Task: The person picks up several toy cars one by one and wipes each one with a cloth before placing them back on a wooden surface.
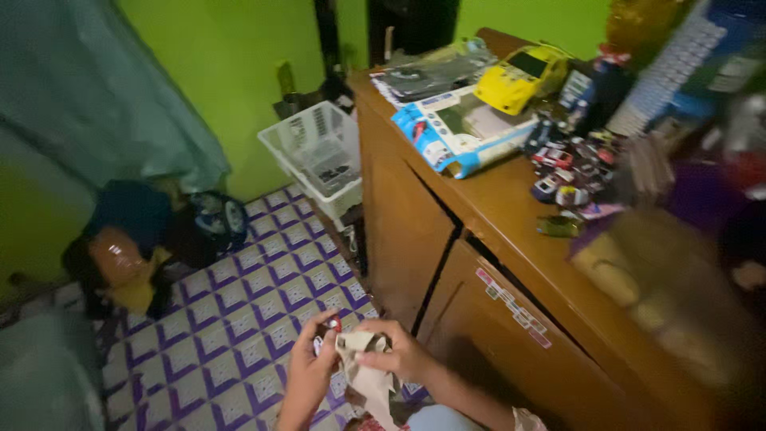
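Observation:
Low in the head view, my left hand (309,369) grips a small red and white toy car (329,326) at its fingertips. My right hand (399,351) holds a beige cloth (363,375) pressed against the car; the cloth hangs down between both hands. A brown wooden cabinet (415,231) stands right beside the hands. On its top lie a yellow toy car (520,76), a blue and white boxed toy (455,132) and a cluster of several small toy cars (570,172).
A white plastic basket (315,152) stands on the floor left of the cabinet, against the green wall (215,64). Bags and dark bundles (152,239) lie at the left on the purple and white patterned floor (247,319). A teal curtain (88,88) hangs at the left.

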